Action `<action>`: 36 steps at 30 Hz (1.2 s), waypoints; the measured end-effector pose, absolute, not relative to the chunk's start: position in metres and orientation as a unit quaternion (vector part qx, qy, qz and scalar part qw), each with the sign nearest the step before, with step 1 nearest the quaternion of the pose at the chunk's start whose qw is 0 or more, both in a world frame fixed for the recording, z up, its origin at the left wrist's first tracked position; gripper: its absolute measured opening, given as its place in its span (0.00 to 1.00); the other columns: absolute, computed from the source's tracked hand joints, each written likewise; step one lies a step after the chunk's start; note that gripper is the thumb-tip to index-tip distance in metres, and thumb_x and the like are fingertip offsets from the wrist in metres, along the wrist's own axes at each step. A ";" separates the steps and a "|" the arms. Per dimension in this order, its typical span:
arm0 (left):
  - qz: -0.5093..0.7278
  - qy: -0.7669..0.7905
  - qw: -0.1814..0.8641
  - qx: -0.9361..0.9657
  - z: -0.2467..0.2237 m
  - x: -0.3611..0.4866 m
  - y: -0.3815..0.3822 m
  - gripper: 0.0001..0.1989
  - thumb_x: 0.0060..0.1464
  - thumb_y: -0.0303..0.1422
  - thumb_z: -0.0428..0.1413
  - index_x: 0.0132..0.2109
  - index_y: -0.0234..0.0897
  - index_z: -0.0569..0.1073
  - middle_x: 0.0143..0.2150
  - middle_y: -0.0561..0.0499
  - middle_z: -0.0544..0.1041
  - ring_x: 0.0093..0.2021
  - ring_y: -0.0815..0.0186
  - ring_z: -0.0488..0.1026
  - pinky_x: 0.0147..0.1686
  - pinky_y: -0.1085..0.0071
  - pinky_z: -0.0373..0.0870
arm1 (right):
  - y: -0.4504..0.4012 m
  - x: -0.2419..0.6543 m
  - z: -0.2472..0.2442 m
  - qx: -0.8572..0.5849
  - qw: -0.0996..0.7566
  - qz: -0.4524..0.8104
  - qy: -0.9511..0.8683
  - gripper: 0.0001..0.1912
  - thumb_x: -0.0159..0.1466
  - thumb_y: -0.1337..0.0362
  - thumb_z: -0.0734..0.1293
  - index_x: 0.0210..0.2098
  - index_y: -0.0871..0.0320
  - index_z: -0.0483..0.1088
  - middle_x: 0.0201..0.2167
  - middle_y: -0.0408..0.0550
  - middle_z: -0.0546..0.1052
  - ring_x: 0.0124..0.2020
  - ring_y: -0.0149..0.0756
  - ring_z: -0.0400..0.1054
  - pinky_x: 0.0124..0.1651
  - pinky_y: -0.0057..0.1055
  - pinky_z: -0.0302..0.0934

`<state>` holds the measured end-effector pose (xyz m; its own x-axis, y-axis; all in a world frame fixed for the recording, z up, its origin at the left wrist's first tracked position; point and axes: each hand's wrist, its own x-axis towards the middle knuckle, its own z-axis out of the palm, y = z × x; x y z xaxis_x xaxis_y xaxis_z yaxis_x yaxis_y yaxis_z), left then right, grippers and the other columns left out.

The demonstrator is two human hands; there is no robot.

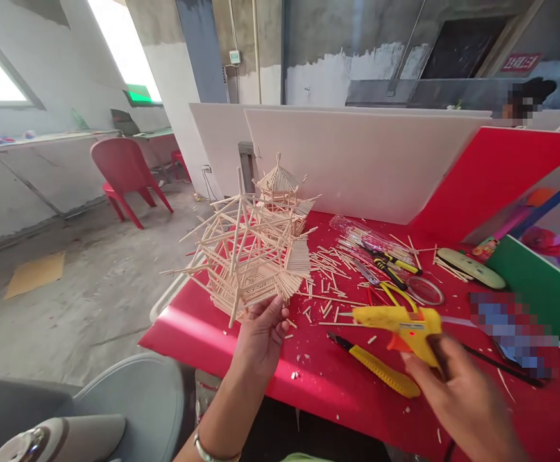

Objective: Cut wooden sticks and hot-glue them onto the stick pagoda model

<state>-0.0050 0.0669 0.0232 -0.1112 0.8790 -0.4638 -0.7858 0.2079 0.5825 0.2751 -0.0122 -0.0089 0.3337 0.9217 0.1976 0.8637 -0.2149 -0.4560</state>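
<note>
My left hand (263,327) is closed at the near edge of a pagoda model (246,256) built from thin wooden sticks. Its thumb and fingers pinch the lower rim, and the fingertips are partly hidden. Behind the open frame rises a finished-looking roof section (280,181) with a pointed top. In my right hand (457,385) is a yellow hot glue gun (407,324) with a lit red light. Its nozzle points left toward the model, apart from it. A yellow utility knife (383,371) lies on the table just below the glue gun.
Loose wooden sticks (330,266) are strewn over the red table (299,378). Pliers (388,266), a tape roll (424,290) and an oval green case (471,268) lie beyond. White boards (347,160) stand behind. A grey stool (135,398) is at the left. Another person's head shows far right.
</note>
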 end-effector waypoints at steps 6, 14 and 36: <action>0.627 0.404 0.662 0.069 0.023 -0.007 0.073 0.06 0.47 0.20 0.67 0.32 0.29 0.77 0.26 0.51 0.77 0.23 0.72 0.75 0.21 0.80 0.75 | 0.029 0.188 0.043 -0.635 0.385 0.054 -0.667 0.20 0.61 0.45 0.65 0.42 0.54 0.68 0.25 0.45 0.75 0.24 0.38 0.70 0.29 0.33 0.67; 0.630 0.403 0.661 0.068 0.017 -0.002 0.074 0.14 0.39 0.26 0.72 0.33 0.31 0.76 0.24 0.54 0.75 0.21 0.73 0.72 0.17 0.81 0.71 | 0.063 0.162 0.054 -0.623 0.309 -0.238 -0.678 0.21 0.63 0.46 0.66 0.40 0.58 0.70 0.32 0.53 0.79 0.26 0.40 0.73 0.26 0.32 0.56; 0.627 0.396 0.664 0.094 0.018 0.000 0.070 0.18 0.34 0.35 0.73 0.31 0.30 0.77 0.24 0.50 0.78 0.21 0.69 0.74 0.16 0.78 0.70 | 0.080 0.142 0.062 -0.578 0.297 -0.281 -0.706 0.08 0.62 0.60 0.65 0.37 0.57 0.70 0.35 0.47 0.78 0.26 0.32 0.70 0.26 0.30 0.50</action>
<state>0.0000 0.0697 0.0185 -0.0994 0.9073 -0.4085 -0.7589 0.1965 0.6209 0.1418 0.0798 0.0621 -0.1557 0.6491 0.7446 0.9833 0.1736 0.0542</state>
